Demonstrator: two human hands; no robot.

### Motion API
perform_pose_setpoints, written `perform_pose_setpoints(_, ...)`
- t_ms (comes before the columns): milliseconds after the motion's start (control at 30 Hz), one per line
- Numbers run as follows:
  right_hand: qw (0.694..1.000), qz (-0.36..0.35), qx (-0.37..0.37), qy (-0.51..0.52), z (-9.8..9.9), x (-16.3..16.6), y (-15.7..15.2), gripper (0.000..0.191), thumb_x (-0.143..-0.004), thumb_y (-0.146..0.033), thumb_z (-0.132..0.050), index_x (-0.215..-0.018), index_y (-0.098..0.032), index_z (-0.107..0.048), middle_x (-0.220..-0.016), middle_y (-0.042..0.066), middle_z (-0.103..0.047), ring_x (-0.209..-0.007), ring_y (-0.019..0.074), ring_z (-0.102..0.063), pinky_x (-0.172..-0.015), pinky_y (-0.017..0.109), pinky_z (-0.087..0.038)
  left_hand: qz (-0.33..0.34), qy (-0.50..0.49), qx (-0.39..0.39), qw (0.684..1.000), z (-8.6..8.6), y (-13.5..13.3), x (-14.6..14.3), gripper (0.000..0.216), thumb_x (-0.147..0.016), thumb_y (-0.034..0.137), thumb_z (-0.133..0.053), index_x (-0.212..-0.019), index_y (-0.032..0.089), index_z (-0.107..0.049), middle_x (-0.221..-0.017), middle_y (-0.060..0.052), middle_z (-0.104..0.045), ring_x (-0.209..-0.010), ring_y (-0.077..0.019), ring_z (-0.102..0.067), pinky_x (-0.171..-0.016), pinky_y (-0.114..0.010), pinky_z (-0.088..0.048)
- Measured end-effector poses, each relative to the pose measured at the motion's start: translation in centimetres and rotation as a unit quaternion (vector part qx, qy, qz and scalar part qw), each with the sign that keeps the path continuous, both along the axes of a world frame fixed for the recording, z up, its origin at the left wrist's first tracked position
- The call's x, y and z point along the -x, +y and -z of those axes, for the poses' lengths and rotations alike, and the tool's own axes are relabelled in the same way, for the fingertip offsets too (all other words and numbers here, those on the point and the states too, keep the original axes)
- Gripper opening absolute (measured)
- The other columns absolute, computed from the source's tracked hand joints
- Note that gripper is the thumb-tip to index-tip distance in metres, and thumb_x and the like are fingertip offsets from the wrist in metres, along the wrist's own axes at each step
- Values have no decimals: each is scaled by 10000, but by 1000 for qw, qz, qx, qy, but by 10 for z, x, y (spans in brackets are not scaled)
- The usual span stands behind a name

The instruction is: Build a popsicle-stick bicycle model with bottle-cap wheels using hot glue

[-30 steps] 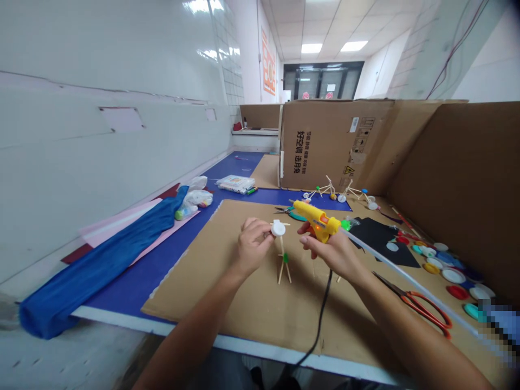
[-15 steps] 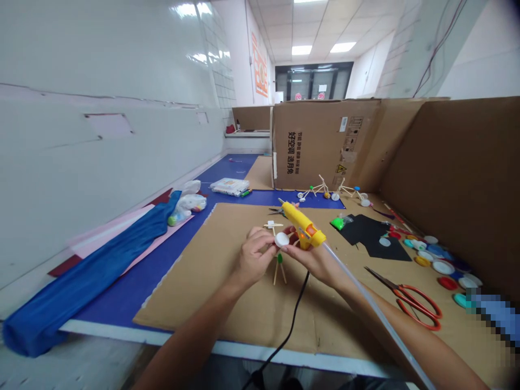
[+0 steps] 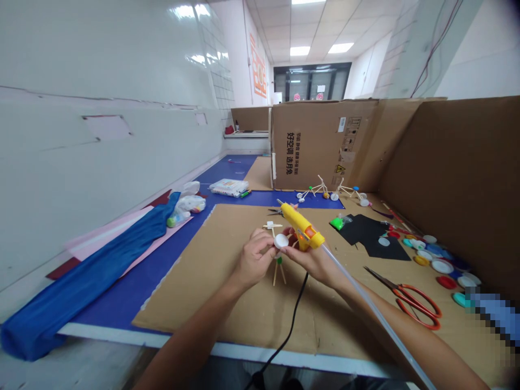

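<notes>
My left hand (image 3: 254, 257) pinches a small stick figure (image 3: 278, 259) made of thin wooden sticks, with a white bottle cap (image 3: 280, 240) at its top and a green bead lower down. My right hand (image 3: 314, 259) is wrapped round a yellow hot glue gun (image 3: 300, 226) whose nozzle points up and away; its fingertips also touch the white cap. A clear glue stick (image 3: 365, 303) trails from the gun's back along my forearm, and its black cord (image 3: 290, 325) hangs toward me. Both hands hover over a brown cardboard sheet (image 3: 244, 303).
Red-handled scissors (image 3: 410, 303), black paper (image 3: 371, 233) and several coloured bottle caps (image 3: 439, 265) lie to the right. Finished stick models (image 3: 329, 192) stand before a cardboard box (image 3: 320, 143). A rolled blue cloth (image 3: 93, 271), a plastic bag (image 3: 189, 203) and a flat packet (image 3: 232, 186) lie left.
My two hands came together: the right hand brought the glue gun left and down to the white cap, and the figure moved slightly lower. The view also shifted a little to the right.
</notes>
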State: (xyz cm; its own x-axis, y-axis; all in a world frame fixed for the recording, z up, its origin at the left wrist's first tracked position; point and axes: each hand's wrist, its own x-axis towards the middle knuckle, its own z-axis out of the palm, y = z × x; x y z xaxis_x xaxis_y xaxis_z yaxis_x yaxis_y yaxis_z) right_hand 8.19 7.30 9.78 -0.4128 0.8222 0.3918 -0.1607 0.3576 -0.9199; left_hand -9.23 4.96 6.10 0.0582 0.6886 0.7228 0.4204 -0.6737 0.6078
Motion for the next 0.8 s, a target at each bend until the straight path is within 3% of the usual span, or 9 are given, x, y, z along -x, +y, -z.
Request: perform_pose_setpoints(800,1000,-3,-24,-12,-4,-2,-1,281,-743,-302,-766,-976,-248,-618,-923,28,-634,-704,157,-578,-634,323,-551,50,76,30,995,-8,-1,8,225,-960,264,-508,-805,205,-659,-768,-53,-613,-846,-218,-531,-782,-341,-433)
